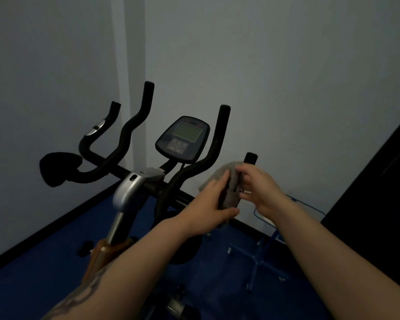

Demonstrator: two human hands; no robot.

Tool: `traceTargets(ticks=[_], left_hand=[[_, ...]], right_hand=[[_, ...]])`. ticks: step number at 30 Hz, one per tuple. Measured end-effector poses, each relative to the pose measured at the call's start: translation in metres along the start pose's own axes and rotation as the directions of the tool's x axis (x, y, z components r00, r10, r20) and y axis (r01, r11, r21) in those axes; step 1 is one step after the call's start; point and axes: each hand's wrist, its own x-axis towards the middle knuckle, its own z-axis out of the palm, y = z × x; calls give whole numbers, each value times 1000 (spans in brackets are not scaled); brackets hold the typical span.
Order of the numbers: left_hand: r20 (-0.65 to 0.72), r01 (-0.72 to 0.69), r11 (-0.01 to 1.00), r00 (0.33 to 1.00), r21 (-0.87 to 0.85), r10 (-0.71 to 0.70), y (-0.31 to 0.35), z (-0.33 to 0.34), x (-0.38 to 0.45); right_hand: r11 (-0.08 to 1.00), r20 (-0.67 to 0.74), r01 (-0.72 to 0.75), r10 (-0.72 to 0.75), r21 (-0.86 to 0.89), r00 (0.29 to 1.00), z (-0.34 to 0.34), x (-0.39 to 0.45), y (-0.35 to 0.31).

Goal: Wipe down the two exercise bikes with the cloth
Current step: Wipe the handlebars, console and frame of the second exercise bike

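Note:
One exercise bike [127, 195] with a silver stem stands in front of me, facing the corner of the room. Its black handlebars [134, 125] curl upward on both sides of a dark console [183, 139] with a grey screen. The grey cloth [230, 181] is wrapped round the outer right handlebar grip, whose black tip [251, 158] sticks out above it. My left hand [213, 202] holds the cloth from the left with thumb below. My right hand [261, 188] grips the cloth and the bar from the right.
Grey walls meet in a corner right behind the bike. The floor [44, 273] is blue. A blue metal stand [261, 257] with spread legs sits on the floor to the right. A dark panel [379, 192] fills the right edge.

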Motion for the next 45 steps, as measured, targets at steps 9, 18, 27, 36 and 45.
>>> traceTargets(ticks=[9,18,27,36,45], left_hand=[[-599,148,989,792,8,-114,-24,-25,-14],[-695,275,908,719,317,25,-30,-18,-31],[-581,345,634,788,692,206,-35,-4,-27],[-649,433,565,716,702,257,-37,1,-27],[-915,656,676,397,337,70,-34,8,-44]], right_hand=[[742,-136,544,-632,-392,763,-18,1,2],[188,544,683,-474,-706,692,-17,-14,52],[-225,673,640,-367,-734,643,-22,24,34],[-513,809,699,15,-497,587,-14,40,51],[-291,855,819,7,-495,519,17,50,63]])
